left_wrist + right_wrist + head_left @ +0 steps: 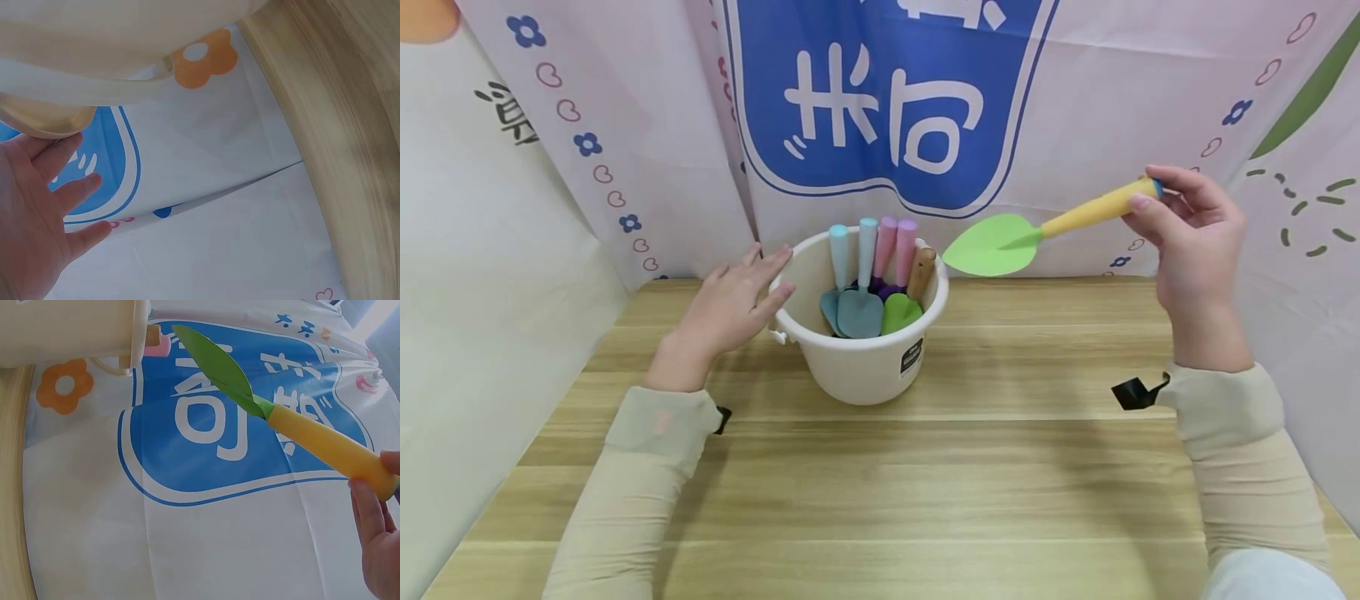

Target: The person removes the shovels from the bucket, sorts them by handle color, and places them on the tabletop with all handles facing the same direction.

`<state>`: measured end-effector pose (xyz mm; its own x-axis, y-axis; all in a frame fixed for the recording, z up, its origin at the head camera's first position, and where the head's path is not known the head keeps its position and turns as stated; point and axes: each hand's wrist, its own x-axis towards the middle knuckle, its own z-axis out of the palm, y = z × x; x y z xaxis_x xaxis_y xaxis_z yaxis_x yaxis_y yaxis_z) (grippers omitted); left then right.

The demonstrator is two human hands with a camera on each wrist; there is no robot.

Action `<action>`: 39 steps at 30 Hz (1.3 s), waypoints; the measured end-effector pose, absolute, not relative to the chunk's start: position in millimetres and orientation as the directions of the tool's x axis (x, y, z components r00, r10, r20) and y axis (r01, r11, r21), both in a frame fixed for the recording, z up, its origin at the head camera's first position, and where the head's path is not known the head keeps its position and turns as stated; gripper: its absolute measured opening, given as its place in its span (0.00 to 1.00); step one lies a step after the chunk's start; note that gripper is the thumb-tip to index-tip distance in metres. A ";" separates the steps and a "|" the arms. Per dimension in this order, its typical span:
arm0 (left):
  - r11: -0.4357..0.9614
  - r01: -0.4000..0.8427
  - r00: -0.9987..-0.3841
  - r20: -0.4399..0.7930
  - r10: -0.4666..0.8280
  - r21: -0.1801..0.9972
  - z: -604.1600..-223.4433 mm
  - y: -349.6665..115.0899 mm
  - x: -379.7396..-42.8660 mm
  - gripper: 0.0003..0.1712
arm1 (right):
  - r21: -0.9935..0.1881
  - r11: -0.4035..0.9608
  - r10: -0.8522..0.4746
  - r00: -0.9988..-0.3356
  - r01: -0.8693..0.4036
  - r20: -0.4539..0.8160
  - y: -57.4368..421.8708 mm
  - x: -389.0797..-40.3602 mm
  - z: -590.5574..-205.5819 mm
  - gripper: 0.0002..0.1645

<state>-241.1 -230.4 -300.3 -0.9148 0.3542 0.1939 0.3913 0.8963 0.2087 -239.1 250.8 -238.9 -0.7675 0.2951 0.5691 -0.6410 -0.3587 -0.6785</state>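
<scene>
A green-bladed trowel [996, 244] with a yellow handle is pinched near the handle's end by my right hand [1198, 237]. It hangs in the air to the right of the bucket, its blade tip close to the rim in the head view. The white bucket [857, 367] stands on the table. Inside it are several small trowels, handles up: light blue handles [867, 254], pink handles [906, 250] and a brown wooden handle [921, 273] by a green blade [901, 312]. My left hand [730, 300] touches the bucket's left rim with fingers spread and fairly straight.
The wooden table [925, 492] reaches toward me in front of the bucket. Right behind the bucket hangs a printed cloth [1075, 100] with a blue sign. Pale walls [475, 275] close in both sides. A dark wrist-camera piece [1135, 394] sticks out from the right cuff.
</scene>
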 end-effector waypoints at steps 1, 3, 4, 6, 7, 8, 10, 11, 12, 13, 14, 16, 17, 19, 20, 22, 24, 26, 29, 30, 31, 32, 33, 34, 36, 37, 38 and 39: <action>0.896 0.392 -0.914 0.194 0.355 0.208 -300.2 -230.3 -241.1 0.41 | -0.677 -0.370 0.302 -0.772 -0.636 0.559 252.2 -238.9 -238.8 0.15; 0.895 0.394 -0.914 0.194 0.357 0.208 -300.1 -230.4 -241.3 0.42 | -0.678 -0.379 0.313 -0.777 -0.630 0.546 254.9 -238.4 -238.8 0.16; 0.894 0.395 -0.913 0.194 0.358 0.210 -300.0 -230.4 -241.4 0.43 | -0.679 -0.383 0.319 -0.780 -0.626 0.539 256.3 -238.2 -239.0 0.16; 0.893 0.396 -0.913 0.196 0.358 0.214 -299.5 -230.0 -241.3 0.43 | -0.680 -0.389 0.328 -0.783 -0.622 0.529 259.2 -238.0 -239.4 0.17; 0.893 0.396 -0.913 0.195 0.359 0.214 -299.1 -229.8 -241.2 0.43 | -0.679 -0.393 0.332 -0.785 -0.620 0.524 260.4 -238.2 -239.6 0.17; 0.893 0.397 -0.913 0.196 0.359 0.214 -299.0 -229.9 -241.4 0.43 | -0.679 -0.394 0.336 -0.785 -0.619 0.521 261.9 -238.3 -239.9 0.16; 0.893 0.396 -0.913 0.197 0.357 0.215 -298.4 -229.8 -241.3 0.42 | -0.681 -0.398 0.342 -0.788 -0.615 0.512 264.8 -238.6 -240.9 0.16; 0.893 0.396 -0.913 0.196 0.358 0.214 -297.9 -229.8 -241.1 0.42 | -0.682 -0.397 0.345 -0.788 -0.614 0.509 266.4 -238.8 -241.6 0.15; 0.893 0.396 -0.913 0.194 0.358 0.215 -297.5 -229.9 -241.0 0.42 | -0.683 -0.395 0.347 -0.789 -0.614 0.508 267.8 -239.0 -242.4 0.15; 0.893 0.396 -0.913 0.196 0.358 0.215 -297.5 -229.9 -240.9 0.42 | -0.685 -0.394 0.349 -0.789 -0.613 0.506 269.4 -239.3 -243.3 0.15; 0.893 0.396 -0.913 0.199 0.357 0.216 -297.7 -230.0 -240.8 0.42 | -0.686 -0.396 0.352 -0.791 -0.611 0.500 270.9 -239.5 -244.3 0.15; 0.893 0.395 -0.913 0.199 0.355 0.218 -297.9 -229.9 -240.4 0.42 | -0.688 -0.398 0.361 -0.793 -0.607 0.490 274.1 -240.2 -246.6 0.16; 0.892 0.395 -0.913 0.201 0.355 0.219 -298.3 -230.0 -240.4 0.42 | -0.690 -0.397 0.367 -0.794 -0.605 0.485 275.9 -240.6 -247.8 0.17; 0.893 0.393 -0.914 0.203 0.353 0.219 -299.5 -230.3 -240.6 0.43 | -0.693 -0.403 0.378 -0.798 -0.599 0.470 279.2 -241.5 -250.1 0.18; 0.893 0.393 -0.914 0.202 0.352 0.219 -299.7 -230.3 -240.5 0.43 | -0.695 -0.403 0.384 -0.799 -0.595 0.462 280.8 -242.2 -251.3 0.18; 0.894 0.391 -0.915 0.201 0.351 0.220 -300.0 -230.4 -240.7 0.43 | -0.700 -0.407 0.396 -0.804 -0.587 0.444 283.5 -243.9 -253.5 0.18; 0.893 0.391 -0.914 0.203 0.350 0.221 -300.4 -230.5 -240.9 0.43 | -0.703 -0.416 0.404 -0.810 -0.577 0.426 285.6 -245.4 -256.0 0.17; 0.892 0.394 -0.913 0.208 0.351 0.221 -301.0 -230.7 -241.4 0.43 | -0.706 -0.424 0.414 -0.815 -0.567 0.406 287.9 -247.0 -258.5 0.15; 0.891 0.398 -0.911 0.209 0.355 0.220 -301.6 -230.9 -241.6 0.43 | -0.712 -0.430 0.425 -0.820 -0.556 0.383 291.7 -249.3 -263.1 0.15; 0.890 0.400 -0.910 0.212 0.356 0.219 -301.7 -230.9 -241.6 0.43 | -0.713 -0.430 0.429 -0.821 -0.553 0.378 293.3 -250.2 -264.7 0.15; 0.890 0.400 -0.909 0.213 0.357 0.217 -302.0 -231.0 -241.7 0.42 | -0.716 -0.429 0.431 -0.822 -0.550 0.373 294.9 -251.1 -266.3 0.15; 0.890 0.401 -0.909 0.214 0.358 0.217 -302.1 -231.0 -241.6 0.42 | -0.720 -0.424 0.434 -0.821 -0.549 0.371 296.5 -252.2 -268.0 0.15; 0.890 0.402 -0.909 0.214 0.358 0.216 -302.2 -231.0 -241.6 0.42 | -0.724 -0.421 0.436 -0.822 -0.546 0.366 298.3 -253.1 -269.5 0.15; 0.889 0.402 -0.908 0.218 0.357 0.219 -302.4 -230.9 -241.6 0.42 | -0.727 -0.419 0.437 -0.822 -0.544 0.364 300.0 -254.0 -271.1 0.15; 0.889 0.401 -0.909 0.217 0.356 0.219 -302.3 -230.8 -241.1 0.42 | -0.733 -0.416 0.441 -0.824 -0.538 0.355 303.2 -255.9 -274.2 0.15; 0.890 0.400 -0.909 0.215 0.356 0.220 -302.4 -230.9 -241.1 0.42 | -0.735 -0.417 0.442 -0.826 -0.534 0.349 304.6 -256.9 -275.8 0.14; 0.890 0.399 -0.910 0.213 0.355 0.221 -302.3 -231.0 -240.9 0.42 | -0.737 -0.420 0.443 -0.828 -0.530 0.343 305.8 -257.7 -277.4 0.14; 0.890 0.398 -0.911 0.210 0.354 0.222 -302.3 -231.1 -240.9 0.42 | -0.736 -0.428 0.444 -0.831 -0.525 0.334 306.8 -258.6 -279.1 0.14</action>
<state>-240.9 -231.1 -302.3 -0.9111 0.3544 0.2105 0.3976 0.8903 0.2220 -258.6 306.8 -279.1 -0.8312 0.4443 0.3342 -0.5248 -0.4285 -0.7356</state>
